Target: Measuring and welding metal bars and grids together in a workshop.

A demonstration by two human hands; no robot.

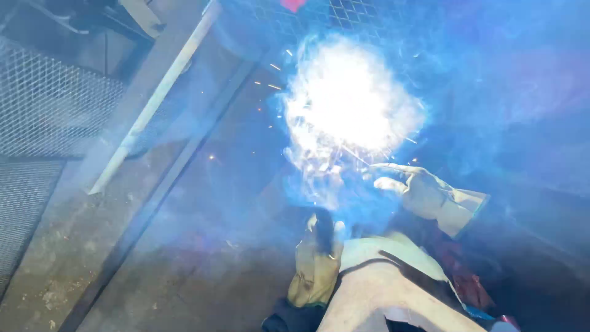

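Observation:
A white-blue welding arc (350,104) blazes at the upper middle, throwing sparks and smoke. My left hand (316,270), in a tan leather glove, is closed around a dark tool handle (324,230) that points up toward the arc. My right hand (430,193), in a pale leather glove, hovers just right of and below the glare, its index finger and thumb stretched left toward it. Glare hides whatever lies between those fingers. A leather sleeve (381,289) covers my left forearm at the bottom.
Metal mesh panels (49,104) lie at the left, and more mesh (332,15) sits behind the arc. A pale metal bar (153,98) and a dark steel rail (166,184) run diagonally across the dusty concrete floor (67,246). Blue smoke veils the right side.

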